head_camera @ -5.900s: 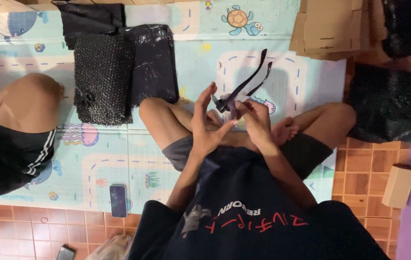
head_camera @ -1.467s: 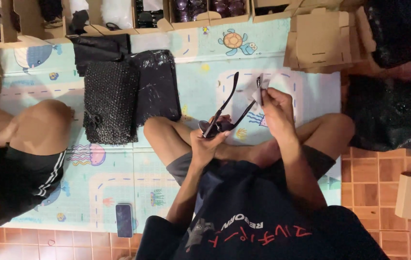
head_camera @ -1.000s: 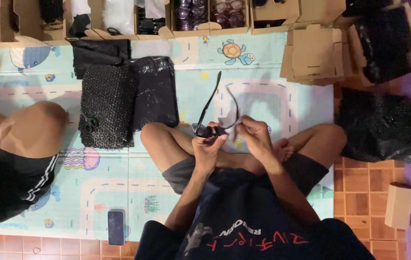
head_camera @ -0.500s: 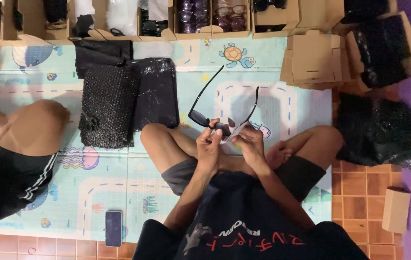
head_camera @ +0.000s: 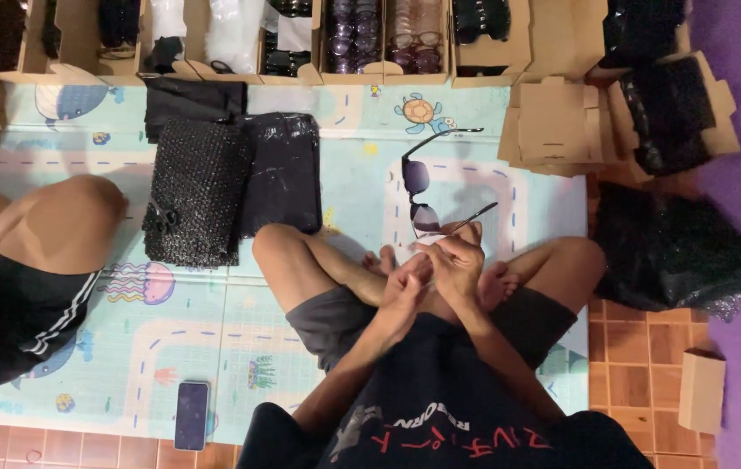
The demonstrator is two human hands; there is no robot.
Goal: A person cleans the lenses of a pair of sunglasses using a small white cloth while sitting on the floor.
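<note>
Single head view, straight down, overhead.

Sunglasses (head_camera: 423,187): dark purple-tinted lenses, black frame. Play mat (head_camera: 188,321): pale blue-green, cartoon sea animals, dashed road pattern. Bubble-wrap stack (head_camera: 197,204): black. Floor tiles (head_camera: 640,347): terracotta orange.

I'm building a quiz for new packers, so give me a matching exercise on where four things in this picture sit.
Things:
1. dark-lensed sunglasses
2. black smartphone
3. black bubble-wrap pouch
4. stack of flat brown cardboard boxes

Places:
A. on the play mat's near edge, by the tiled floor
B. held up in front of the right hand and left hand
C. at the mat's far right corner
D. on the mat beside the other person's knee

Pairs: 1-B, 2-A, 3-D, 4-C
</note>
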